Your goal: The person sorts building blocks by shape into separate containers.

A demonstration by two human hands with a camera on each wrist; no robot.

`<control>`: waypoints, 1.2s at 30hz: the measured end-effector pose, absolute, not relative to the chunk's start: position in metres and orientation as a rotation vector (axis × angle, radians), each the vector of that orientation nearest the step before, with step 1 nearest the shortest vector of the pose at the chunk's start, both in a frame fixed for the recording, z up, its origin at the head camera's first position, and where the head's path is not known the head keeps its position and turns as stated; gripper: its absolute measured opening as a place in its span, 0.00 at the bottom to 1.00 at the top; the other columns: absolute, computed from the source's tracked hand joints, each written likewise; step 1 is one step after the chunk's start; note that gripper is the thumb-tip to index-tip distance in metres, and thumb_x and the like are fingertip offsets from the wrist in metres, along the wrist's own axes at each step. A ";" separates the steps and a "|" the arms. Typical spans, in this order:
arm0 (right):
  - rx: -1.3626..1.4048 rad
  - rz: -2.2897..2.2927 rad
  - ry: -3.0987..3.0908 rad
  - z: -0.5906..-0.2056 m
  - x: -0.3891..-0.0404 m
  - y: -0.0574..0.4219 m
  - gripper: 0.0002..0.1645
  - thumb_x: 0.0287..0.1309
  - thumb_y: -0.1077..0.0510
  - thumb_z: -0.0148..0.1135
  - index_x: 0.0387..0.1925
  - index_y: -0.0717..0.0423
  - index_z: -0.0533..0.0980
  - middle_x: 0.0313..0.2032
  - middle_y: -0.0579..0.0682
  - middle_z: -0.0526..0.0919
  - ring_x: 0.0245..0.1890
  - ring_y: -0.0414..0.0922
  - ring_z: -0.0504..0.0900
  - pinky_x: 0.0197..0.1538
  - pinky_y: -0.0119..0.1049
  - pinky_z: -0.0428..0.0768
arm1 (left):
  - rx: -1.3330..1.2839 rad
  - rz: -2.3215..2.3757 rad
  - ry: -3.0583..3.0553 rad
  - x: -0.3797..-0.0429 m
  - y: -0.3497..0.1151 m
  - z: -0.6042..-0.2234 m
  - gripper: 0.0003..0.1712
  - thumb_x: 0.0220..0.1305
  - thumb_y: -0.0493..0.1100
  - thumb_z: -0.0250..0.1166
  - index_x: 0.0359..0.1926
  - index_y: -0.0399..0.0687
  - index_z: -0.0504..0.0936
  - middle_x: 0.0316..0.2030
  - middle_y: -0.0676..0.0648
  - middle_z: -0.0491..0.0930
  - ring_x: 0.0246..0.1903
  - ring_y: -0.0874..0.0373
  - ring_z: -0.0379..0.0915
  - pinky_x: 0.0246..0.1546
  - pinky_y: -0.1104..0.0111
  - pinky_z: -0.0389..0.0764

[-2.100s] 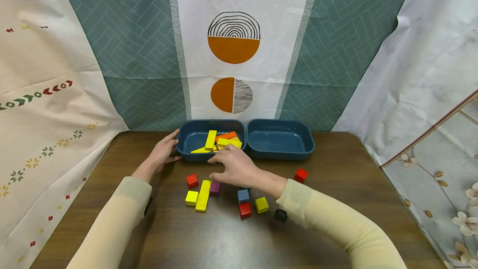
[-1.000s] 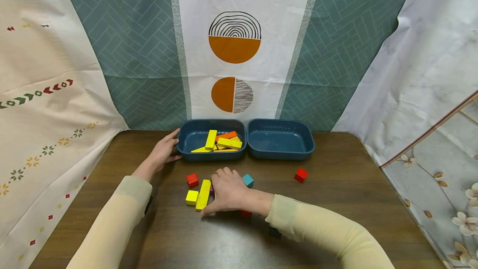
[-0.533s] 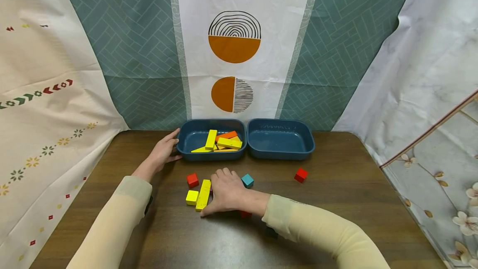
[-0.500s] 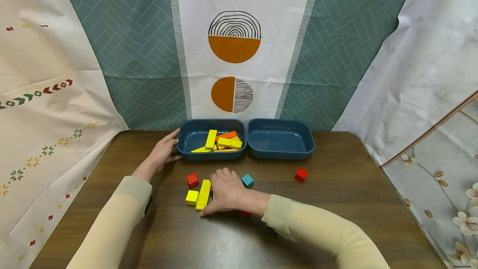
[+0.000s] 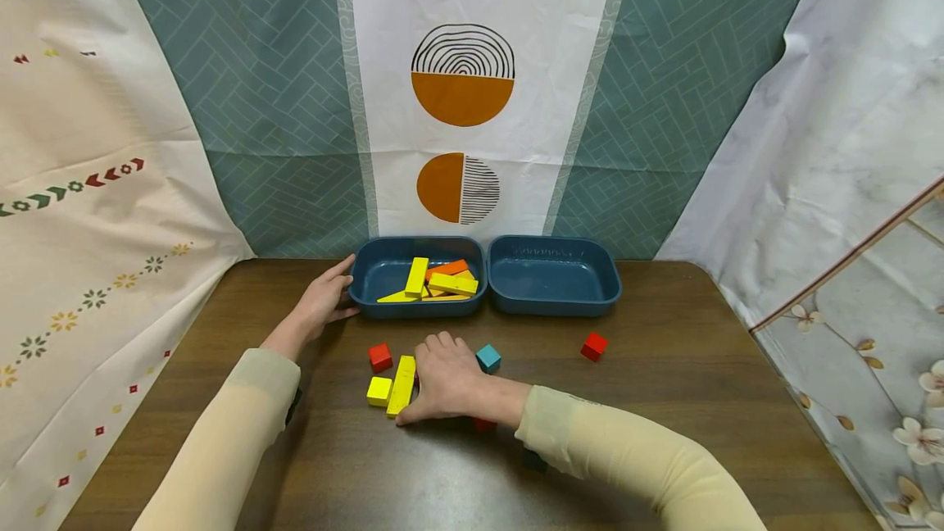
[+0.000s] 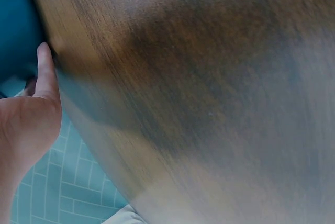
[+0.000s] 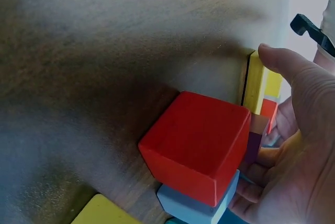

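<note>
My right hand (image 5: 446, 379) spans a long yellow block (image 5: 401, 388) lying on the table. In the right wrist view its thumb (image 7: 285, 62) presses the near end of that block, and the other fingers curl toward the far end. A purple cube (image 7: 253, 143) sits beside the block, mostly hidden by this hand in the head view. Under the wrist are a red cube (image 7: 196, 143) and a pale blue cube (image 7: 196, 203). My left hand (image 5: 320, 301) rests against the left end of a blue tray (image 5: 416, 310), its fingers extended along the outer wall.
The left tray holds several yellow and orange blocks (image 5: 452, 283). A second blue tray (image 5: 553, 306) adjoins it on the right. Around lie a red cube (image 5: 380, 357), a yellow cube (image 5: 379, 392), a teal cube (image 5: 488, 359) and another red cube (image 5: 594, 347).
The right hand has come down from above the left tray to the long yellow block, then stayed almost still over the last second. The left hand has kept its place on the tray.
</note>
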State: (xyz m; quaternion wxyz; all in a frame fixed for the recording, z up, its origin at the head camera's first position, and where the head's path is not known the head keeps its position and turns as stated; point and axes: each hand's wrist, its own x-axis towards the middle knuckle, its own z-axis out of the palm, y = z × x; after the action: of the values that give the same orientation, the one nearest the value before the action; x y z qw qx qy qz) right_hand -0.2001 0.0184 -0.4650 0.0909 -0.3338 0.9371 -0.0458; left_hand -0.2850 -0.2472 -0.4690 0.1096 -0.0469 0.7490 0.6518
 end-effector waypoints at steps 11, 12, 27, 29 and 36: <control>-0.997 -0.219 2.824 -0.462 -0.204 0.021 0.54 0.38 0.17 0.69 0.55 0.52 0.75 0.42 0.44 0.74 0.43 0.43 0.67 0.46 0.37 0.73 | -0.128 1.931 2.198 -0.285 -0.247 -0.470 0.33 0.83 0.44 0.40 0.83 0.62 0.46 0.81 0.42 0.42 0.70 0.35 0.61 0.62 0.44 0.73; -0.997 -0.223 2.829 -0.462 -0.204 0.022 0.55 0.38 0.17 0.69 0.55 0.52 0.75 0.42 0.44 0.75 0.43 0.43 0.68 0.46 0.37 0.73 | -0.128 1.932 2.198 -0.285 -0.247 -0.470 0.33 0.83 0.44 0.40 0.83 0.62 0.46 0.81 0.42 0.42 0.70 0.35 0.61 0.62 0.44 0.72; -0.988 -0.267 2.893 -0.437 -0.210 0.032 0.58 0.39 0.17 0.69 0.61 0.53 0.75 0.51 0.47 0.78 0.50 0.45 0.70 0.55 0.39 0.74 | -0.133 1.929 2.193 -0.286 -0.247 -0.471 0.33 0.83 0.44 0.39 0.83 0.63 0.45 0.81 0.42 0.41 0.71 0.35 0.61 0.62 0.44 0.73; -0.984 -0.283 2.896 -0.433 -0.212 0.034 0.58 0.39 0.18 0.69 0.61 0.54 0.75 0.52 0.47 0.78 0.52 0.45 0.70 0.55 0.40 0.75 | -0.135 1.932 2.191 -0.286 -0.247 -0.471 0.33 0.83 0.44 0.39 0.83 0.63 0.46 0.81 0.42 0.41 0.70 0.35 0.61 0.61 0.44 0.73; -0.954 -0.349 2.912 -0.421 -0.218 0.039 0.58 0.41 0.19 0.69 0.63 0.54 0.74 0.57 0.49 0.78 0.57 0.47 0.70 0.59 0.43 0.74 | -0.147 1.928 2.188 -0.286 -0.247 -0.470 0.33 0.83 0.44 0.39 0.83 0.63 0.46 0.81 0.42 0.41 0.71 0.35 0.60 0.62 0.44 0.72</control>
State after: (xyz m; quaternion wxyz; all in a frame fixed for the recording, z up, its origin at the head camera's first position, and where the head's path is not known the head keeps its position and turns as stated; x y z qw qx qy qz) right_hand -0.2182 0.0394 -0.4208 0.0287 -0.3090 0.9439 -0.1130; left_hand -0.2860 -0.2468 -0.4703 0.1108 -0.0501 0.7447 0.6562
